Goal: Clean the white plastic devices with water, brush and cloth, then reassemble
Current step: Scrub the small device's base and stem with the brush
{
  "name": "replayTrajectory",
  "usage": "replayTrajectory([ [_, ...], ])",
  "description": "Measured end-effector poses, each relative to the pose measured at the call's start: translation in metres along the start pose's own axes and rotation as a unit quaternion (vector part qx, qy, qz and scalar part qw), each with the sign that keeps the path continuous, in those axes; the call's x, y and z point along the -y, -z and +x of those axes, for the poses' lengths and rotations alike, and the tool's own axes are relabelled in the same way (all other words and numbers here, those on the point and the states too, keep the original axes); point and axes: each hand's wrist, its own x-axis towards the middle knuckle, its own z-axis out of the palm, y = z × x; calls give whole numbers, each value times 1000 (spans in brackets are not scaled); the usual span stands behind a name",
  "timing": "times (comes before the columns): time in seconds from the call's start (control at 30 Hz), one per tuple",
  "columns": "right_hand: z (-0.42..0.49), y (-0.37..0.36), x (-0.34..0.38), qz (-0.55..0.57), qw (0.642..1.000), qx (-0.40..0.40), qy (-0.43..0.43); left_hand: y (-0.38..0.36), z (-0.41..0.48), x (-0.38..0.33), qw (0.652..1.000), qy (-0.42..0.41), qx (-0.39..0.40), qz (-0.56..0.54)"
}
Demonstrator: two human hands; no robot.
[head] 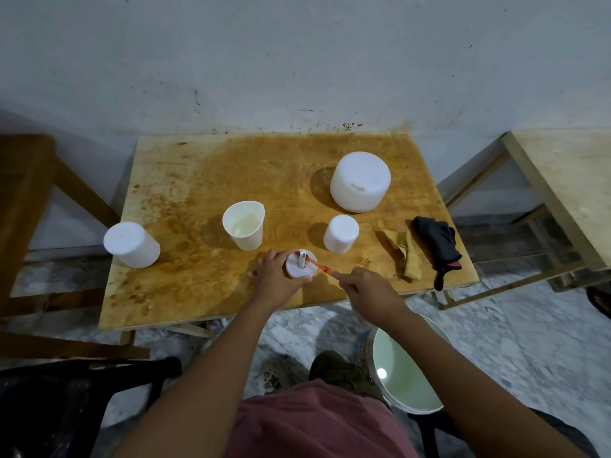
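Here the left grip (277, 276) is curling round a small white round part (299, 272), steadying it near the front edge of the worktop (198, 292). The right grip (367, 289) is pinching an orange brush (319, 265), whose head is lying on the part's top by its little post. Short strokes round that post, with the part braced firmly, would likely be serving best. The part is sitting inside the left grip, just left of the right one. A water cup (244, 226) is standing just behind it.

Faded pink shirt (317, 428) across the torso; olive-green trouser leg (344, 371) over one knee; pale speckled shoe (273, 375) on the foot; both forearms (211, 375) bare.
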Motion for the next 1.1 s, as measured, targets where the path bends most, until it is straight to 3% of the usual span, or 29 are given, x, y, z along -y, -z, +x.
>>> replayTrajectory([
  [0.33, -25, -3, 1, -4, 1000, 2, -20, -1, 1, 2, 1000, -1, 1, 21],
  [0.8, -21, 5, 23, -28, 999, 15, 15, 0, 0, -3, 999, 5, -4, 36],
  [1.1, -25, -19, 43, -12, 999, 16, -36, -1, 0, -3, 999, 5, -6, 46],
])
